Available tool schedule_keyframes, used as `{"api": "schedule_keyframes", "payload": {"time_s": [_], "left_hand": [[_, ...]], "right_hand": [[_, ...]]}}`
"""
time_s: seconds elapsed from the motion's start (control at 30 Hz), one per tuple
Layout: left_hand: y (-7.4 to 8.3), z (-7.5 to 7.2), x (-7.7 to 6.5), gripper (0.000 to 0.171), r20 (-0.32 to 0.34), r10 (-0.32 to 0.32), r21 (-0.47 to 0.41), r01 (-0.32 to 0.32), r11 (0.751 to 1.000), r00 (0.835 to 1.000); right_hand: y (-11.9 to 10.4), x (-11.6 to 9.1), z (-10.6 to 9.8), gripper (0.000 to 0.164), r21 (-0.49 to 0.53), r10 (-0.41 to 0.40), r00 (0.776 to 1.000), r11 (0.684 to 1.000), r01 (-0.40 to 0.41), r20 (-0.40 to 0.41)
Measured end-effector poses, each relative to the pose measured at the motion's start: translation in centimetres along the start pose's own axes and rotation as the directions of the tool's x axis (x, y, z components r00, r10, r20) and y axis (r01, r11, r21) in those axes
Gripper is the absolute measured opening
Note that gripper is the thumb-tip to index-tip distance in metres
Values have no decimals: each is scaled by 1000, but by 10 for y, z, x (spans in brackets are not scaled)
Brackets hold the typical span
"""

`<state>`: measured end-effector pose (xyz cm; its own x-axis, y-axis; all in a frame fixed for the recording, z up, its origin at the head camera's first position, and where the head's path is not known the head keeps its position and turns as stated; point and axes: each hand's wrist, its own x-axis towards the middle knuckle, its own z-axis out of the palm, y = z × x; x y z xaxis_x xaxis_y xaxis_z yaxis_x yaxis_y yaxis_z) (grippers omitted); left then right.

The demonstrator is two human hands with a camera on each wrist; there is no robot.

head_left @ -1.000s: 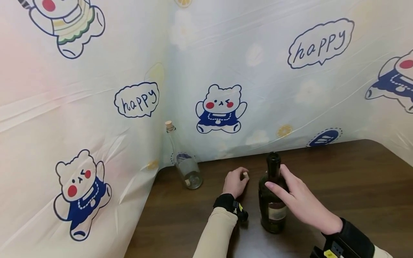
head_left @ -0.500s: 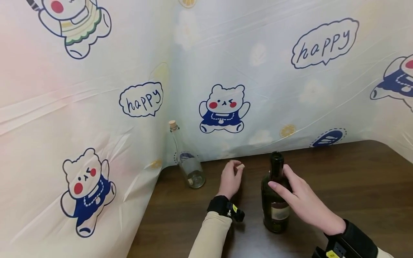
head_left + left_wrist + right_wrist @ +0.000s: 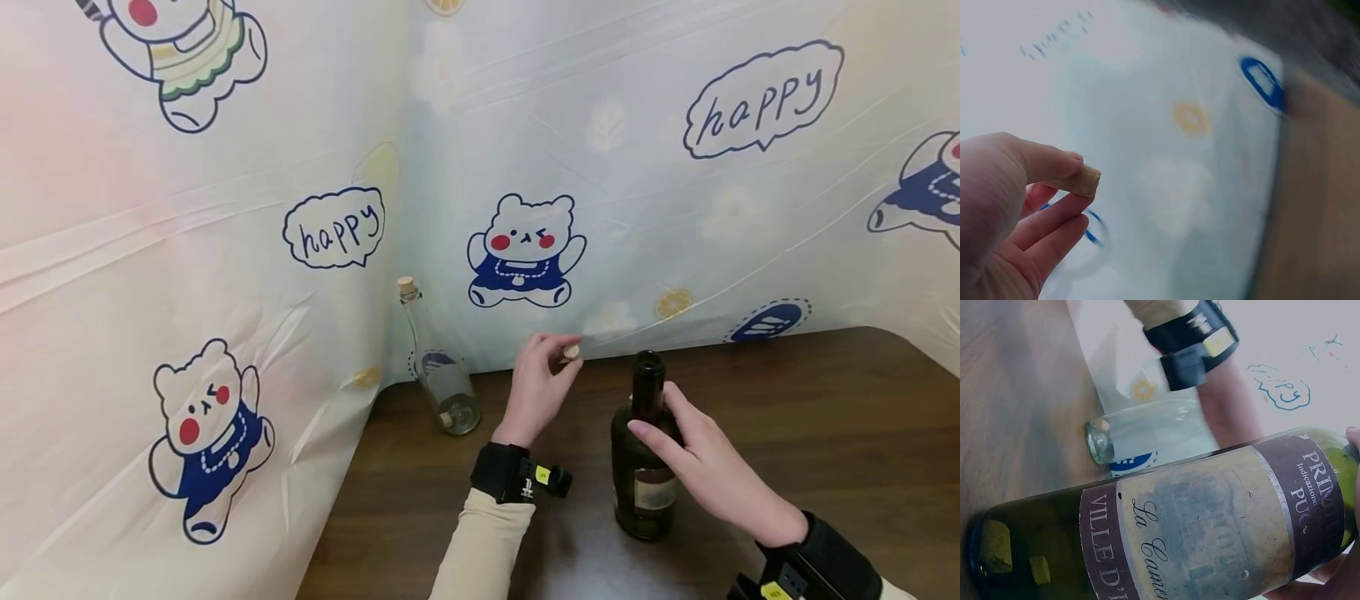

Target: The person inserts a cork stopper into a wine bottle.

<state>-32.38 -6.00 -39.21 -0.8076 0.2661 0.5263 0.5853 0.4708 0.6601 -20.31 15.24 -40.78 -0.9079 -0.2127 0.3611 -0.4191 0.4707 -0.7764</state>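
Left hand [image 3: 537, 387] lifting above the table, thumb and fingers pinching, right hand [image 3: 697, 467] curling around something, both wrists wearing black bands

Dk green bottle [image 3: 642, 467] w/ maroon-cream label, tan cork [image 3: 572, 352], clear bottle [image 3: 438, 375] are seen on dk brown surface [image 3: 810, 417].
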Motion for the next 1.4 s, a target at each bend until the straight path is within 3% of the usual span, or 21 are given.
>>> {"api": "schedule_keyframes", "payload": {"time_s": [0.13,0.23,0.37,0.57,0.8,1.1,1.3,1.4], "left_hand": [[29,-10,5,29,-64,151,-59,-155,986,987],[50,-17,8,29,-108,264,-72,-273,959,958],[77,-25,9,29,-134,372,-95,-385,918,919],[107,-30,2,28,-113,441,-162,-454,876,891],[125,-29,-9,29,-8,504,-226,-492,841,864],[124,-24,-13,28,34,487,-217,-469,856,873],[119,-20,-16,32,38,448,-269,-423,866,893],[118,-19,-16,37,61,429,-300,-394,869,901]], "right_hand": [[1,0,1,36,4,-2,1000,1000,2,-5],[1,0,0,35,6,-5,1000,1000,5,-8],[0,0,0,31,16,-10,1000,1000,11,-12],[1,0,1,29,23,-26,1000,999,26,-16],[2,-1,-1,29,1,-46,999,999,46,-19],[2,-1,0,21,-6,-51,998,999,51,-24],[2,0,0,21,5,-54,998,999,54,-21],[2,-1,0,28,2,-56,998,998,56,-23]]}}
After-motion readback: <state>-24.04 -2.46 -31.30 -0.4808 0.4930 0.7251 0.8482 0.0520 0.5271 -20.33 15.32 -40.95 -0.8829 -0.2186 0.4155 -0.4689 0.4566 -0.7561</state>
